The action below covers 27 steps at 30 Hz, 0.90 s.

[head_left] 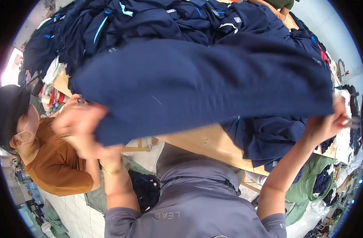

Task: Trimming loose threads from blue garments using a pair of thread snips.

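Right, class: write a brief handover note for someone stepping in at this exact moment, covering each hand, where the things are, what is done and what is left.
Left hand: raised, gripping the left edge of the navy garment.
Right hand: raised, gripping its right edge.
The garment hangs spread between both hands above the wooden table.
Things: heap of dark blue garments across the table's far side; more navy pieces on its near right.
Done: one garment lifted and stretched out.
Left: it is not yet set down; the heap looks unsorted.
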### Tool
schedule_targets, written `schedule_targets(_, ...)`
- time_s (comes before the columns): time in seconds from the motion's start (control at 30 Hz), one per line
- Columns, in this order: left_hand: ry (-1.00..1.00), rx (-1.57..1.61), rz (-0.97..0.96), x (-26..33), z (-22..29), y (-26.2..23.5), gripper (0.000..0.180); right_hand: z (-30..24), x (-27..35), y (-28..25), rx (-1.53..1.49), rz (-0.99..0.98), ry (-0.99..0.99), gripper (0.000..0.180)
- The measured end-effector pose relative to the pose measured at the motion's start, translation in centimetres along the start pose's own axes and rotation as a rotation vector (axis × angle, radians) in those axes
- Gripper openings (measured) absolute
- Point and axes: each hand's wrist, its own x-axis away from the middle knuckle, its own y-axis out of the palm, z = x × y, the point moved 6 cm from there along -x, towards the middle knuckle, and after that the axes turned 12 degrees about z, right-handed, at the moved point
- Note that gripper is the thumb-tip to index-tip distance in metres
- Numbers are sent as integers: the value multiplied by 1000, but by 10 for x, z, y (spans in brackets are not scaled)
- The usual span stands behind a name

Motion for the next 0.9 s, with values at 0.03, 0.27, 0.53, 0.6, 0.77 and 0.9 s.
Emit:
schedule_targets(0.03, -140, -10, -290, 33, 1, 2, 39, 8, 33, -5, 117, 19, 42, 30)
schedule_targets(0.27, -775, 37, -1386, 245, 6, -10, 35, 40, 263, -105, 778, -363, 816, 23)
schedule_targets(0.53, -763, 69, -1594, 228, -17, 13, 47, 10, 259, -98, 864, -565, 616, 23)
schedule_targets(0.6, -951, 19, -1634, 234, -30, 18, 46, 9, 255, -97, 850, -505, 568, 23)
schedule_targets(0.77, -1187, -12, -1867, 352, -84, -52, 28, 3, 255, -97, 775, -555, 567, 32)
schedule_targets(0.9, -817, 157, -1882, 481, -76, -111, 22, 12, 248, -90, 810, -421, 448, 37)
